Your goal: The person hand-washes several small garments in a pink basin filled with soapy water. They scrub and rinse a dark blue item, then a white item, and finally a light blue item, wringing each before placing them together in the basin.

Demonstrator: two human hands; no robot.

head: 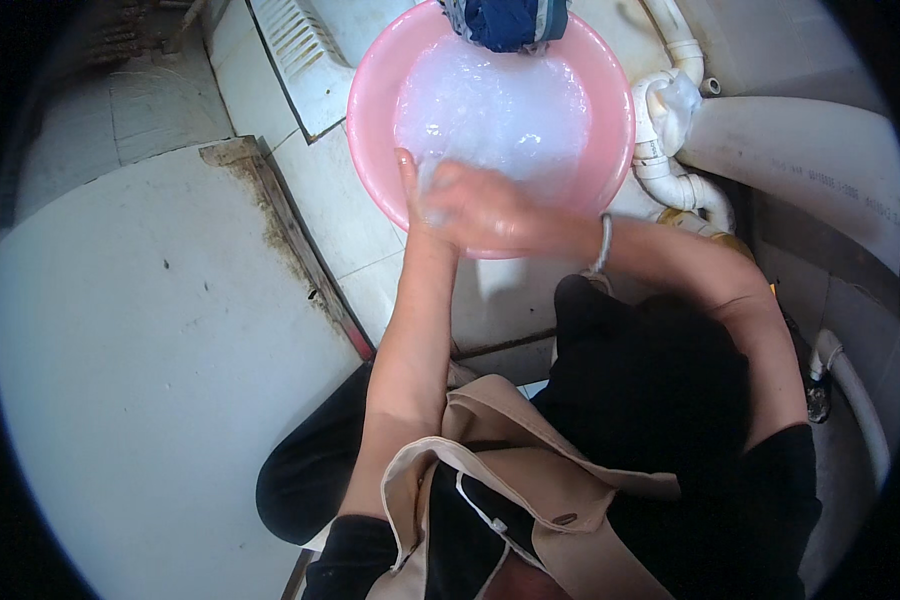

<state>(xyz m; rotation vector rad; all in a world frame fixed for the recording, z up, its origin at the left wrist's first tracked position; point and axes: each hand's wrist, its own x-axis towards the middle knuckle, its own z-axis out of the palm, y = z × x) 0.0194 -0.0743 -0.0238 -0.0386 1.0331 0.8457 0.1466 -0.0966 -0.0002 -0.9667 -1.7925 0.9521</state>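
Note:
A pink plastic basin [371, 105] filled with cloudy, sudsy water [495, 112] stands before me on the tiled floor. Over its near left rim my hands meet. My left hand [414, 191] has its thumb raised, and its fingers are mostly hidden. Blurred by motion, my right hand [484, 206] is curled against it. Something whitish shows between them; whether it is cloth or suds, I cannot tell. At the basin's far side, a bundled navy cloth item [506, 26] with grey trim hangs over the water, partly cut off by the picture's edge.
A ribbed white squat-toilet pan [304, 45] lies beyond the basin to the left. White drain pipes [675, 184] and a thick white pipe [795, 142] run along the right. A white panel [157, 337] with a worn wooden edge [292, 240] fills the left side.

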